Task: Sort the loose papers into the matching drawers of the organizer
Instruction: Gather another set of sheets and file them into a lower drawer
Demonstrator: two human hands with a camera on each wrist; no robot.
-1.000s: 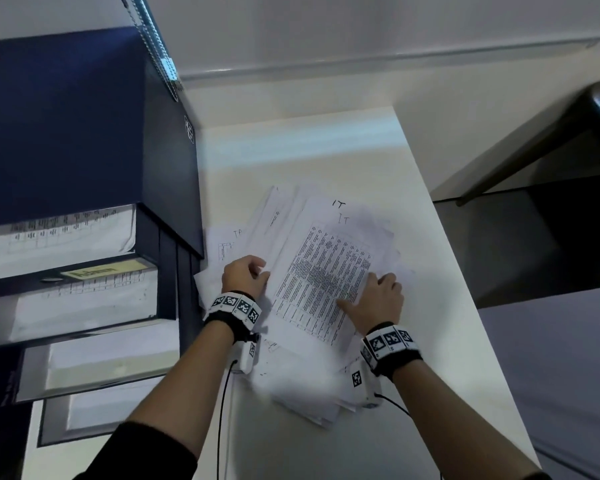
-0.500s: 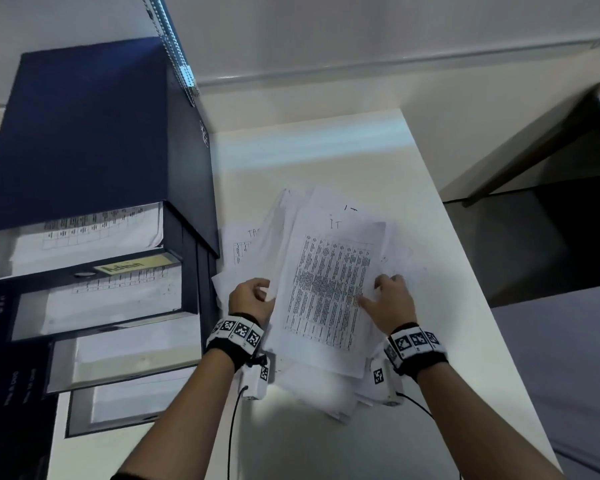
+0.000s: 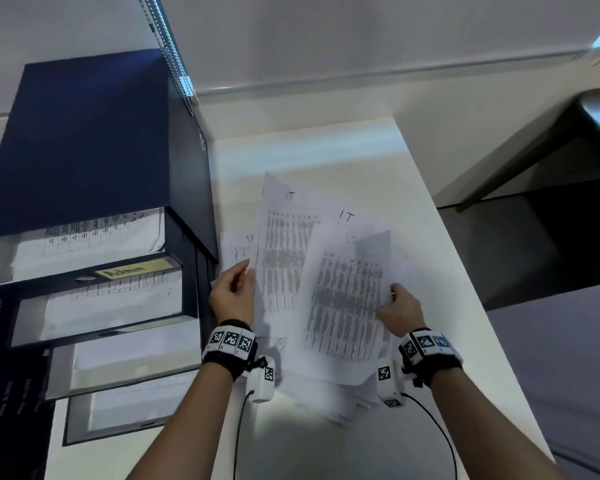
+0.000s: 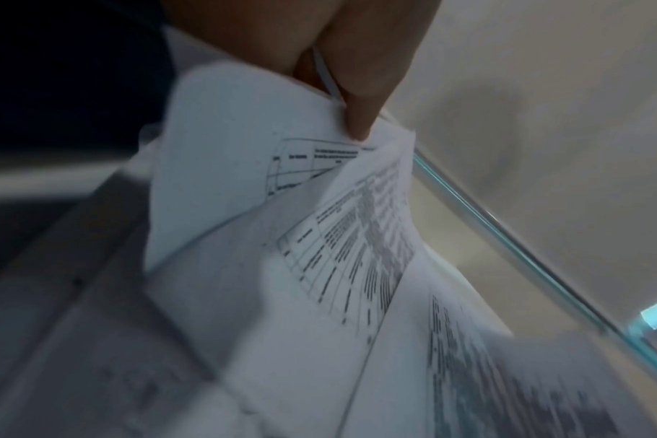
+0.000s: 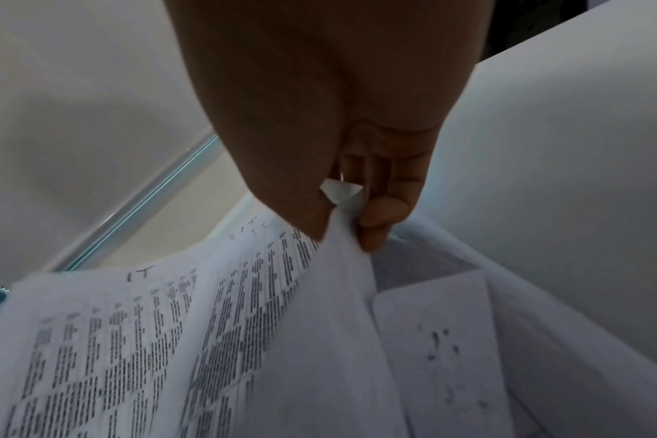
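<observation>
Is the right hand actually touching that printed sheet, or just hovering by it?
Touching. The right wrist view shows the right hand pinching the edge of the printed sheet between thumb and fingers.

Navy organizer [image 3: 94, 140], seemingly table-printed white papers [image 3: 343, 306]

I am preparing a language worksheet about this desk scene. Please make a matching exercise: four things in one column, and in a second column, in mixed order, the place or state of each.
Things:
1. left hand
2. right hand
3. yellow "Admin" label
4. drawer organizer

Places or states:
a. stands on the left side of the white table
b. pinches the right edge of a lifted printed sheet
c. stuck on a drawer front
d. pinches papers next to the organizer

Pairs: 1-d, 2-b, 3-c, 4-a
</observation>
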